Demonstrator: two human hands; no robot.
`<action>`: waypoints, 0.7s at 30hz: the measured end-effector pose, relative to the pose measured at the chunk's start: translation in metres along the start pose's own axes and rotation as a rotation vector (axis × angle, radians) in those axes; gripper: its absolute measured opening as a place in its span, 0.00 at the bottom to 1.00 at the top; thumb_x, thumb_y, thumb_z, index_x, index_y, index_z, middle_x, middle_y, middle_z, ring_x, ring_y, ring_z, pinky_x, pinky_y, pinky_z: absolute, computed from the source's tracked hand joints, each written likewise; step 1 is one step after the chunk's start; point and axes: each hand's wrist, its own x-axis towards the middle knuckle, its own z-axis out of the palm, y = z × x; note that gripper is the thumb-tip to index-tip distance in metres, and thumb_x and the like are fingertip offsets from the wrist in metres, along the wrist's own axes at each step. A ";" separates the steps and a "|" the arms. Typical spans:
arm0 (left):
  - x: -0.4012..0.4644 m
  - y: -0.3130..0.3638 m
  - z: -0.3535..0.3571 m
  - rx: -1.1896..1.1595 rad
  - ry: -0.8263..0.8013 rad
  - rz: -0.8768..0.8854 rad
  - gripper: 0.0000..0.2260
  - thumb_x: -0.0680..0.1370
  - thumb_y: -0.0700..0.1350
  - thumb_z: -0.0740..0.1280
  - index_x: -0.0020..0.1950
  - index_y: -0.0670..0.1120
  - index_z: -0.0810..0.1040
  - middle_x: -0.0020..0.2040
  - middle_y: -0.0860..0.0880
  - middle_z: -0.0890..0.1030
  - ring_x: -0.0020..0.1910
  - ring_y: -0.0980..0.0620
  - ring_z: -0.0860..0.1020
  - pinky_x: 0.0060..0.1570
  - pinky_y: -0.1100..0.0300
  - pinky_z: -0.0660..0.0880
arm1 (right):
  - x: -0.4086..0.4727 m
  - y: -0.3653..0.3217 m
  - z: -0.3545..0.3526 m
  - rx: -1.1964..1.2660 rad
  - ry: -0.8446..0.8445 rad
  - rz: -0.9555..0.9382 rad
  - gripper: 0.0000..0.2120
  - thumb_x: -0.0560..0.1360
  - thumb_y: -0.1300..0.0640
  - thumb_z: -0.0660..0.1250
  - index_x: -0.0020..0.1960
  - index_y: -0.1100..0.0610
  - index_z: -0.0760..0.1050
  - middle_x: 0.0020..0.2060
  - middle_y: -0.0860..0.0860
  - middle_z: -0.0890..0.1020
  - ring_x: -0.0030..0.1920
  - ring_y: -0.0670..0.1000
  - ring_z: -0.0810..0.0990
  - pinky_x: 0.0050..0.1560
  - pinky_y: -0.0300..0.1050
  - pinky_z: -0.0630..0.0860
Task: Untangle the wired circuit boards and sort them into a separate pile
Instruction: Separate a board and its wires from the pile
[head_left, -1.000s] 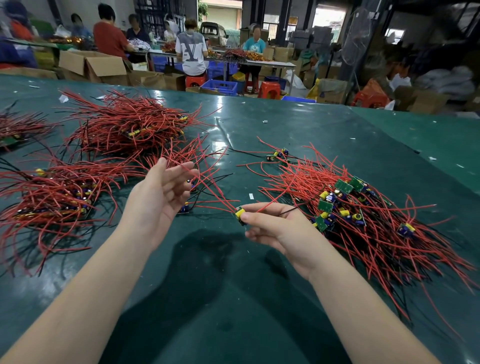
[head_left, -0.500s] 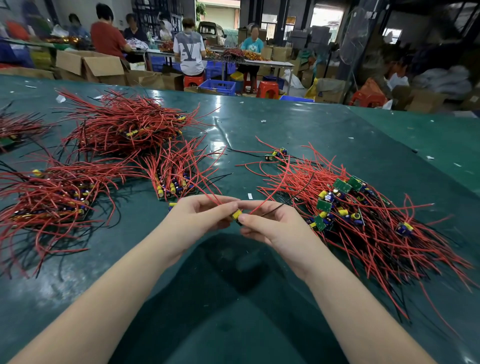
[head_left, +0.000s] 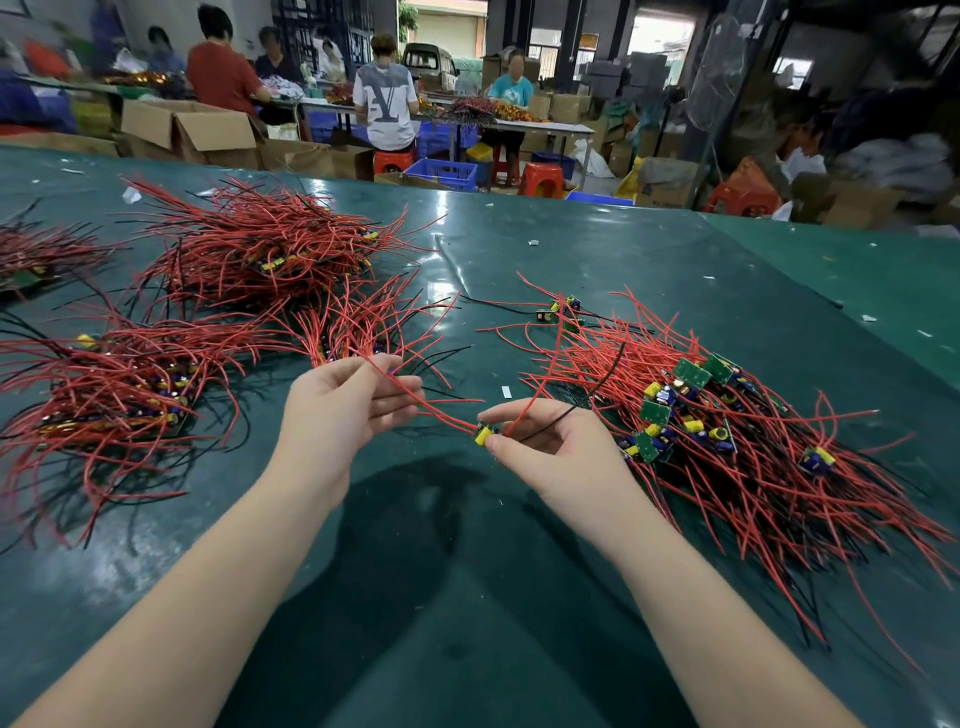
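- At your far left, a sorted pile (head_left: 111, 400) of red-wired boards lies on the green surface (head_left: 467, 597), with a bigger heap (head_left: 260, 254) behind it and a small fan of wires (head_left: 363, 325) just to its right. None of these has shifted since the earlier frames.
- Your left hand (head_left: 343, 405) has drawn back to the left and up. Half a second ago it met your right hand at the board; now the two hands are apart. Its fingers are curled round a red wire (head_left: 441, 408), which runs taut from that hand down to the board.
- Your right hand (head_left: 545, 441) is about where it was, above the surface near its front middle. Thumb and forefinger pinch the small circuit board (head_left: 487, 434), the one with the yellow part, at its edge.
- From that board a second red lead and a black wire (head_left: 597, 384) rise to the right and over the edge of the tangle.
- At your right, the tangled pile (head_left: 737, 441) of boards and red wires lies as before, green boards showing on top, just beside your right wrist.
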 end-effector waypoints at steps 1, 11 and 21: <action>0.000 0.000 -0.001 0.013 -0.006 0.009 0.06 0.81 0.39 0.61 0.50 0.38 0.77 0.33 0.47 0.84 0.33 0.53 0.83 0.35 0.63 0.80 | 0.000 0.000 0.000 -0.013 0.003 -0.015 0.07 0.72 0.64 0.72 0.45 0.53 0.82 0.33 0.46 0.80 0.35 0.45 0.75 0.42 0.41 0.74; 0.003 0.001 -0.003 0.096 0.029 0.116 0.07 0.82 0.36 0.60 0.52 0.41 0.78 0.41 0.42 0.83 0.36 0.52 0.84 0.37 0.63 0.80 | 0.000 -0.003 -0.002 -0.042 -0.010 -0.039 0.10 0.72 0.63 0.72 0.42 0.48 0.81 0.33 0.48 0.79 0.35 0.47 0.74 0.41 0.43 0.74; 0.006 0.005 -0.007 0.039 0.082 0.167 0.09 0.82 0.36 0.59 0.49 0.40 0.79 0.38 0.43 0.84 0.35 0.52 0.84 0.36 0.65 0.79 | -0.001 -0.007 -0.006 0.058 -0.066 0.038 0.05 0.73 0.63 0.72 0.47 0.56 0.82 0.35 0.50 0.80 0.37 0.47 0.77 0.45 0.44 0.77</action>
